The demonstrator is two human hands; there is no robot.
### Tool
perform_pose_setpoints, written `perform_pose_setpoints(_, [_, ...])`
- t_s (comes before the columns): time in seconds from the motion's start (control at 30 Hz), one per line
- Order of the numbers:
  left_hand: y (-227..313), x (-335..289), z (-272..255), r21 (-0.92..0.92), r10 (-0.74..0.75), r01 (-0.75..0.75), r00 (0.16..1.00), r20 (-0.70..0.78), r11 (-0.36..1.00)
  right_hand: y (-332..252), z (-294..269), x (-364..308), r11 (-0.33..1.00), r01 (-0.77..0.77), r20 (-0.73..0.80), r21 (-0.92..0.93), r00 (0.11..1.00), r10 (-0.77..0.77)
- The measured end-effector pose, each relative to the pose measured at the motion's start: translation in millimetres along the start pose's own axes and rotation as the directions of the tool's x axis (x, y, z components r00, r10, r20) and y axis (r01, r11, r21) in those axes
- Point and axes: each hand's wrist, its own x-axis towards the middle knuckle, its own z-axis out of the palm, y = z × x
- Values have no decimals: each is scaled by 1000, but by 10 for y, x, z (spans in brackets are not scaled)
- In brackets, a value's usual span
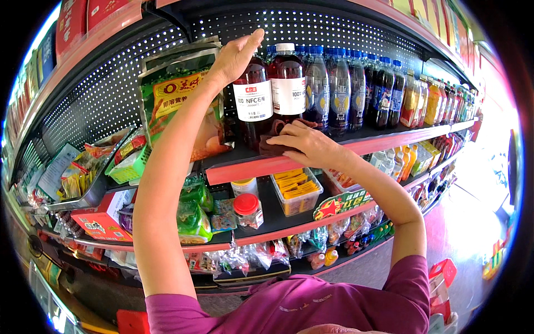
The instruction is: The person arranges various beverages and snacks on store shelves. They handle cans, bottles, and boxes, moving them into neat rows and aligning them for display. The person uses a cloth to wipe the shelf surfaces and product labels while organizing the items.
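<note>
A large bottle of dark red juice (253, 103) with a white label stands slightly tilted near the front of the upper shelf. My left hand (236, 58) is closed round its top, hiding the cap. By the bottle's base, my right hand (306, 142) presses a dark brown cloth (272, 146) near the shelf edge. Right behind it stands a second dark red juice bottle (287, 83) with a white cap. To the left of my left forearm, a green and yellow pouch (175, 94) leans upright, partly covered by the arm.
Rows of blue-capped bottles (339, 92) continue right along the upper shelf (334, 149), with its red front edge. Below are a red-lidded jar (247, 210), a clear bin of yellow packets (296, 192) and green bags (193, 214). A red-and-white box (105, 214) sits lower left.
</note>
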Motion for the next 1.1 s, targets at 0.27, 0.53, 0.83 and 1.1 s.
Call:
perform_pose_setpoints(0.27, [177, 286, -113, 52, -13, 8, 995, 100, 999, 88, -637, 182, 997, -35, -284, 71, 957, 54])
perform_pose_setpoints(0.53, [398, 525, 90, -117, -127, 164, 953, 277, 979, 612, -968, 813, 916, -192, -695, -352, 709, -119])
perform_pose_setpoints(0.83, [443, 497, -53, -182, -192, 292, 884, 427, 939, 337, -258, 692, 811, -195, -549, -552, 817, -178])
perform_pose_setpoints(1.1, [394, 530, 5, -143, -118, 199, 890, 440, 970, -233, 499, 511, 999, 16, -355, 51, 935, 3])
